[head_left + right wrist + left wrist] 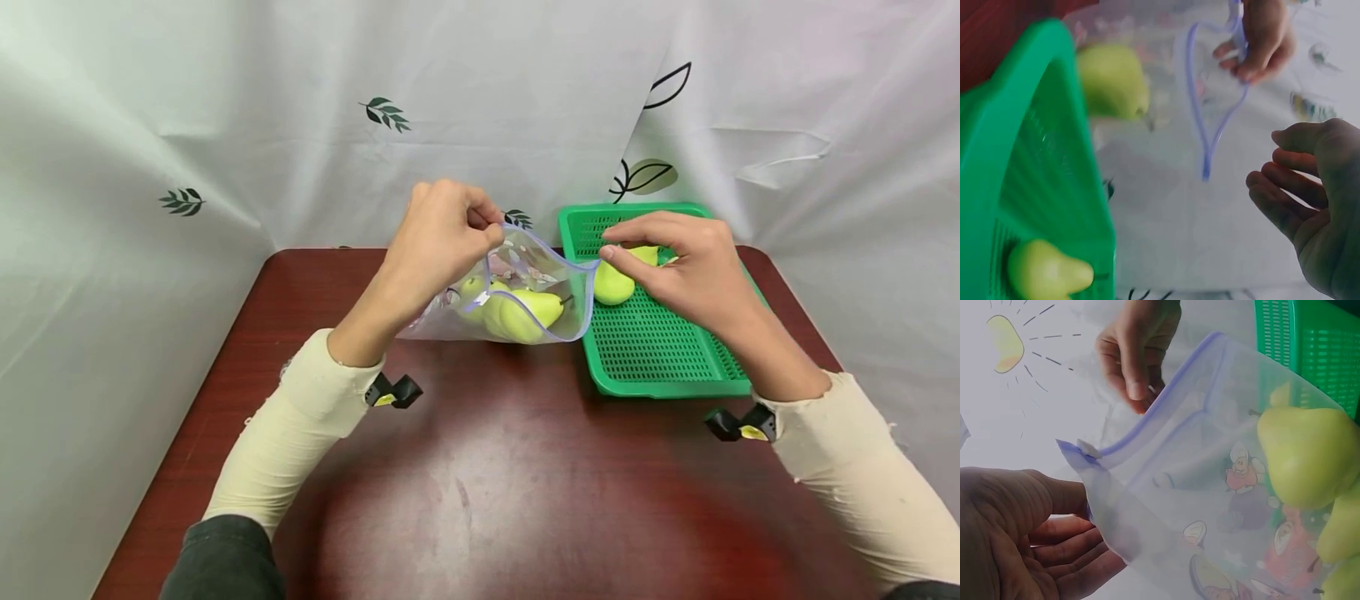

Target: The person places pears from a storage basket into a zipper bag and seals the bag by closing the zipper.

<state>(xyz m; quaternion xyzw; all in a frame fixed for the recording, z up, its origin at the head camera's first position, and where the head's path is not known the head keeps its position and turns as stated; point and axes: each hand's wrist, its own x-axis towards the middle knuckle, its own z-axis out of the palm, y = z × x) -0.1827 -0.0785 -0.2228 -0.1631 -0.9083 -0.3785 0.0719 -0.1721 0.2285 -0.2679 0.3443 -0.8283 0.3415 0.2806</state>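
In the head view, the left hand [446,237], just above centre, pinches the rim of a clear zip-lock bag [517,262] between thumb and fingers. The bag sits mid-frame, its purple-edged mouth gaping, with yellow-green pears [528,317] inside. Right of centre, the right hand [690,258], relaxed with thumb and fingers parted, hovers over a green plastic basket [652,367]; a basket pear [615,285] lies under its fingertips. A dark red tabletop [465,500] fills the lower frame, and a white leaf-printed curtain [300,125] the top.

In the left wrist view, the left hand, lower left, grips the bag's corner close to the white slider [1089,449]. Bagged pears crowd the right edge; the basket shows upper right.

In the right wrist view, the right hand, at the right edge, is loosely bent with a wide gap, just beside the bag's corner. The basket fills the left, one pear within it at lower left.
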